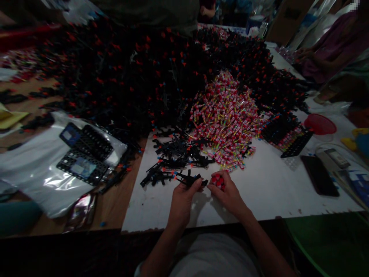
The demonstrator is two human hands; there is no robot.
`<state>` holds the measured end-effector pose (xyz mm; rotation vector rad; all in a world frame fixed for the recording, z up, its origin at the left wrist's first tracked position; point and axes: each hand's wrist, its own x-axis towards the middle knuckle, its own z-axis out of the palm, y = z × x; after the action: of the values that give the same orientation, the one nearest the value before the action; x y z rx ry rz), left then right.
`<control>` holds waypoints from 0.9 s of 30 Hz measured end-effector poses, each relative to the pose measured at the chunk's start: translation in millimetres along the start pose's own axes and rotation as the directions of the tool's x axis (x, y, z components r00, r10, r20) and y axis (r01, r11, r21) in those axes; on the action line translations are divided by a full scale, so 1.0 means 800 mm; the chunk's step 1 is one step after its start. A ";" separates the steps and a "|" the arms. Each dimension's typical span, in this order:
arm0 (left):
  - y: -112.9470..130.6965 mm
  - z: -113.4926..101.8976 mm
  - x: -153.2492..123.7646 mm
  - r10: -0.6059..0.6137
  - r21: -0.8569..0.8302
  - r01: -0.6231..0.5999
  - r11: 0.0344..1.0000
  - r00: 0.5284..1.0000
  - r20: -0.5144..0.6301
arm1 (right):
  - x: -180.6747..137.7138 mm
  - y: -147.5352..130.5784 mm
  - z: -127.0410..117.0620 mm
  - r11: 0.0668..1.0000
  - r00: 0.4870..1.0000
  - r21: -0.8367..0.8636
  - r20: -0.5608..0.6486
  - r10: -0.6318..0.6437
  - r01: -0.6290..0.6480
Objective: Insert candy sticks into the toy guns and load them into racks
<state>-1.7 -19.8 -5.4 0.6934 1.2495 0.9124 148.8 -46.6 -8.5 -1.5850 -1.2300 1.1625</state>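
My left hand (184, 194) is closed around a small black plastic toy gun (190, 179) just above the white board (268, 188). My right hand (226, 190) is closed on a bunch of small red wrapped candies (218, 181), right beside the toy gun. More black toy guns (175, 154) lie scattered just beyond my hands. A heap of red-and-white wrapped candies (227, 115) sits behind them, right of centre.
A huge pile of black toy guns with orange tips (129, 73) fills the far table. Clear plastic bags with packed black trays (83, 154) lie left. Black trays (288, 134), a red bowl (319, 125) and a dark phone (319, 175) are right. Another person (331, 50) sits far right.
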 end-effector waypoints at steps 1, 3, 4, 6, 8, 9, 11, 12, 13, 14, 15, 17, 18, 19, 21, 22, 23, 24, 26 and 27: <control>0.003 0.000 0.000 0.001 0.002 -0.001 1.000 1.000 -0.008 | 0.000 0.001 -0.003 1.000 1.000 -0.023 0.008 -0.001 0.002; 0.007 -0.001 0.000 -0.006 -0.005 0.006 1.000 1.000 -0.008 | 0.000 0.003 -0.007 0.997 1.000 -0.080 0.007 0.015 -0.014; 0.008 0.000 -0.001 -0.010 -0.005 0.010 1.000 1.000 -0.007 | 0.001 0.003 -0.008 0.993 1.000 -0.112 -0.001 0.031 -0.031; 0.008 0.002 -0.002 -0.015 0.007 0.015 1.000 1.000 -0.008 | 0.002 0.004 -0.009 0.986 0.999 -0.162 -0.023 0.046 -0.049; 0.008 0.004 -0.003 -0.015 0.024 0.015 1.000 1.000 -0.014 | 0.004 0.005 -0.008 0.979 0.999 -0.200 -0.020 0.027 -0.031; 0.007 0.005 -0.003 -0.015 0.030 0.016 0.999 1.000 -0.016 | 0.005 0.006 -0.008 0.978 1.000 -0.208 -0.010 0.016 -0.018; 0.006 0.006 -0.003 -0.014 0.038 0.015 0.999 1.000 -0.014 | 0.006 0.006 -0.009 0.978 1.000 -0.209 0.009 0.008 -0.006; 0.005 0.005 -0.003 -0.014 0.039 0.015 0.999 1.000 -0.012 | 0.007 0.007 -0.009 0.978 1.000 -0.210 0.015 0.006 -0.003; 0.004 0.005 -0.002 -0.015 0.040 0.015 0.999 1.000 -0.011 | 0.007 0.007 -0.010 0.977 1.000 -0.211 0.020 0.005 0.000; 0.003 0.004 -0.002 -0.015 0.043 0.015 0.999 1.000 -0.011 | 0.007 0.007 -0.011 0.977 1.000 -0.213 0.026 0.001 0.004; 0.003 0.004 -0.001 -0.012 0.049 0.013 0.999 1.000 -0.012 | 0.008 0.008 -0.012 0.976 0.999 -0.215 0.035 -0.003 0.011; 0.002 0.002 0.000 -0.008 0.065 0.009 0.998 1.000 -0.012 | 0.009 0.008 -0.013 0.975 0.998 -0.219 0.057 -0.013 0.026; 0.002 0.001 0.000 -0.006 0.071 0.006 0.997 1.000 -0.007 | 0.009 0.009 -0.013 0.975 0.997 -0.221 0.071 -0.020 0.036; 0.001 0.001 0.001 -0.005 0.072 0.005 0.997 1.000 0.000 | 0.009 0.009 -0.013 0.974 0.996 -0.224 0.088 -0.028 0.047; 0.001 0.001 0.003 -0.004 0.054 0.003 0.999 1.000 0.005 | 0.009 0.009 -0.011 0.970 0.991 -0.230 0.120 -0.051 0.078; 0.000 0.001 0.004 0.002 0.039 -0.002 0.999 1.000 0.003 | 0.009 0.008 -0.008 0.967 0.990 -0.235 0.129 -0.064 0.093; -0.001 0.002 0.005 0.010 0.023 -0.010 1.000 1.000 -0.002 | 0.008 0.008 -0.006 0.965 0.989 -0.242 0.132 -0.074 0.104; -0.002 0.004 0.006 0.017 0.011 -0.017 1.000 1.000 -0.008 | 0.007 0.007 -0.004 0.963 0.989 -0.248 0.124 -0.079 0.108; -0.003 0.007 0.006 0.014 0.013 -0.014 1.000 1.000 -0.006 | 0.005 0.007 -0.001 0.963 0.992 -0.252 0.110 -0.069 0.095; -0.004 0.009 0.006 0.001 0.031 -0.002 1.000 1.000 0.017 | 0.004 0.008 -0.003 0.965 0.992 -0.249 0.110 -0.056 0.082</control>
<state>6.2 -16.6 -8.8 0.7256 1.2509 0.8884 153.2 -45.2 -14.6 -1.6679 -1.5399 1.0872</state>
